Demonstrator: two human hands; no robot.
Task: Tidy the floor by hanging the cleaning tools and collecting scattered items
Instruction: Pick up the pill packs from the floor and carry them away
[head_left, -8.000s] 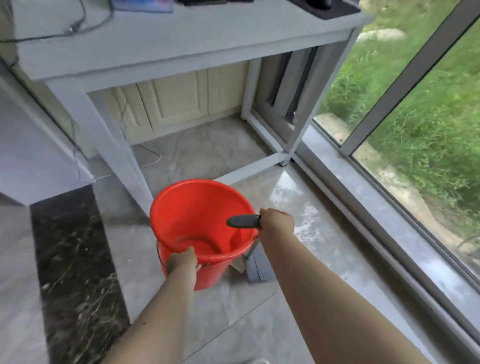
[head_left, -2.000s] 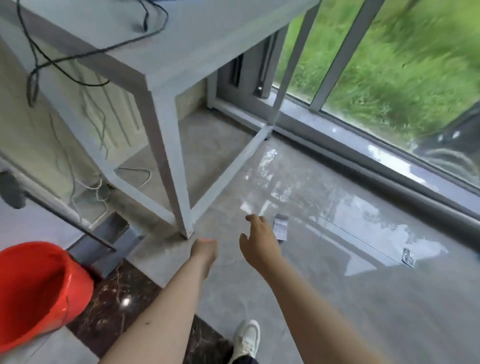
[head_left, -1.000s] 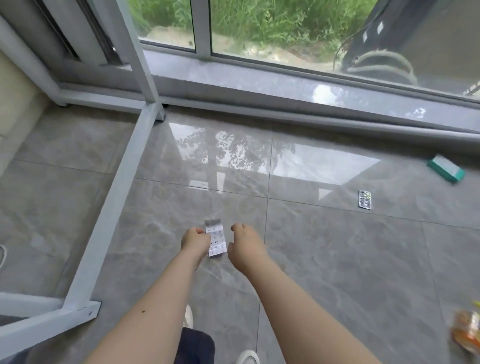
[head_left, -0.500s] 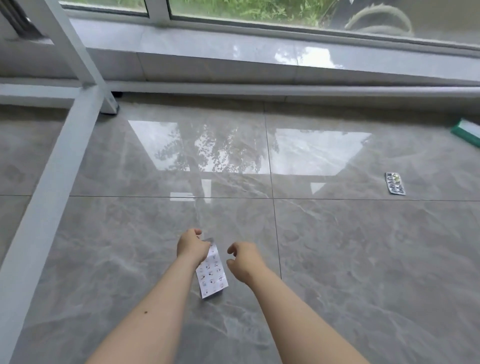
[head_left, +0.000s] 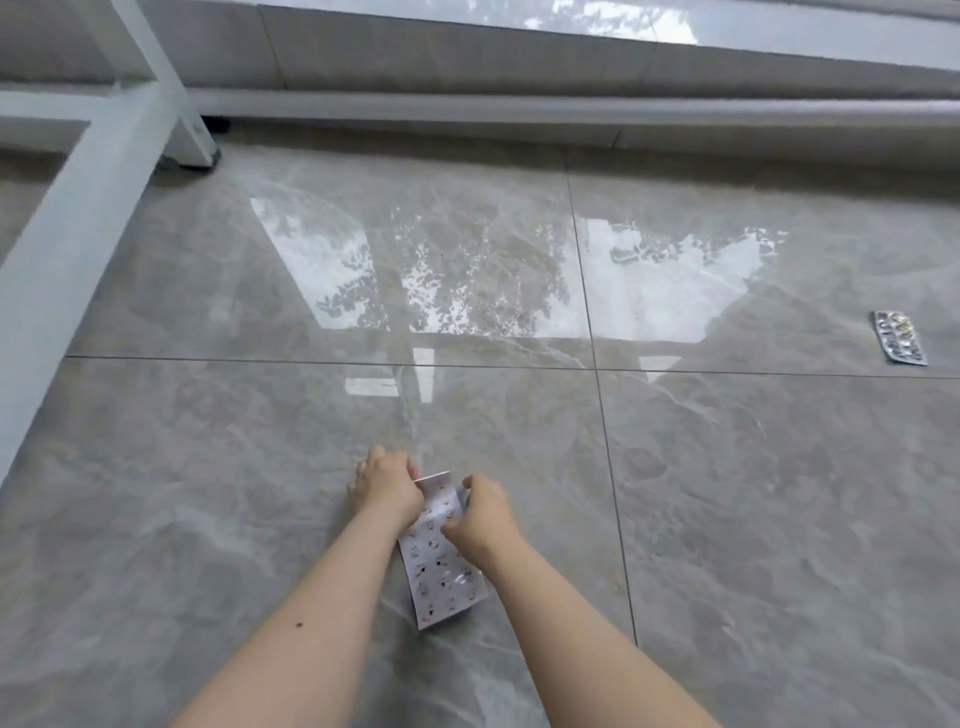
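Head view looks down on our two bare forearms reaching over a glossy grey tiled floor (head_left: 727, 519). Our left hand (head_left: 387, 488) has its fingers curled, gripping the upper left edge of a white printed sheet (head_left: 441, 566), apparently a blister-type card with small dark marks in rows. Our right hand (head_left: 485, 514) is curled too, thumb and fingers pinching the sheet's right edge just across from the left hand, so the sheet's top end sits between both hands. The rest of the sheet runs back toward us from the hands, between the two wrists; whether its lower end touches the tile or hangs just above it we cannot tell.

Well away to the right of the right hand, and farther from us, a silvery blister pack (head_left: 900, 344) lies flat on the floor near the frame's edge. We can point to no container in this view.

Beyond and left of the left hand stands a white table leg (head_left: 176, 111), joined to a white floor rail (head_left: 67, 239) that runs down the left side. Ahead of both hands a grey window sill (head_left: 571, 62) crosses the top. The print on the sheet is too small to read, and our fingertips are hidden behind the knuckles.
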